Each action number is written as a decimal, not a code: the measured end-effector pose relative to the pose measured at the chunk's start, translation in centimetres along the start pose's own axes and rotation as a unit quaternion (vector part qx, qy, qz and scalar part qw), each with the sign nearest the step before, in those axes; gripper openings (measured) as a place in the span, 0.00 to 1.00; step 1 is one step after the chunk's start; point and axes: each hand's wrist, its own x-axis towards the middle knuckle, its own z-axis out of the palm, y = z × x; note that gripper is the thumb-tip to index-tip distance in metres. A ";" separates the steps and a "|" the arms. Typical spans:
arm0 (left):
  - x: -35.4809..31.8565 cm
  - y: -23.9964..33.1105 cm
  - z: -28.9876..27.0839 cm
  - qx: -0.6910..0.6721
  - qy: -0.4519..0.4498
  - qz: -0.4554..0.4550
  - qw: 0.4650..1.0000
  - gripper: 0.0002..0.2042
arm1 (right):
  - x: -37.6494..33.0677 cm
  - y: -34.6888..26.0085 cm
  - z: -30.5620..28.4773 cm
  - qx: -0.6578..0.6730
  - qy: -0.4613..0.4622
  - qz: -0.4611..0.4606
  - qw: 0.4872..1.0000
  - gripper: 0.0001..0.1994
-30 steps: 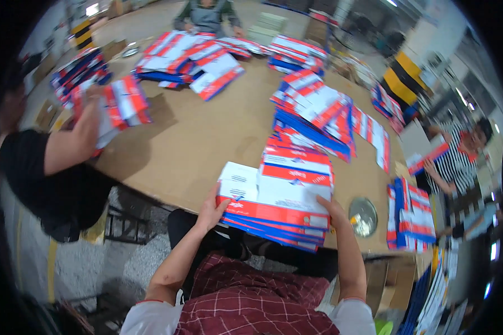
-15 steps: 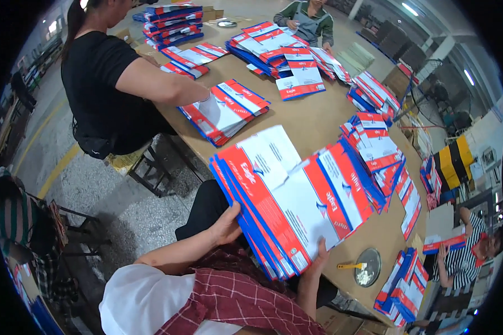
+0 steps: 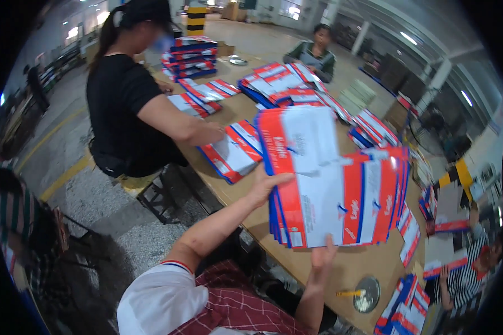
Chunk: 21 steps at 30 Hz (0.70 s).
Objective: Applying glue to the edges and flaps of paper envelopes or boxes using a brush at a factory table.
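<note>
Both my hands hold a thick stack of flat printed carton blanks (image 3: 320,202), red, white and blue, raised over the near part of the table. My left hand (image 3: 267,187) grips its left edge with the thumb on top. At the lower edge, my right hand (image 3: 323,255) has its thumb on the front face, its other fingers hidden underneath. The blanks fan out in a stepped overlap toward the right, slightly blurred by motion. Below, on the brown table (image 3: 296,274), lies a round metal dish (image 3: 369,301) with a yellow-handled brush (image 3: 349,293).
A co-worker in black (image 3: 120,92) sits at left, with an arm over another pile of blanks (image 3: 237,153). More stacks (image 3: 190,58) stand at the far side. A loose pile (image 3: 405,312) lies at lower right, near a person in stripes (image 3: 470,262).
I have lifted the stack and carried it up and to the right, turning it more upright. Both hands moved along with it. The view has shifted slightly.
</note>
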 end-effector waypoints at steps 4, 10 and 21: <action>2.5 1.4 0.8 0.111 -0.094 0.061 0.987 0.26 | 3.7 -2.1 -2.4 0.141 0.022 -0.044 0.989 0.26; 3.2 -2.0 -0.8 0.206 -0.174 0.080 0.960 0.27 | 2.6 -7.8 -9.3 -0.417 0.345 -0.354 0.763 0.31; 4.7 -1.9 -1.3 0.213 -0.231 -0.020 0.949 0.19 | 9.9 -13.4 15.6 -0.722 -0.162 -0.044 0.671 0.50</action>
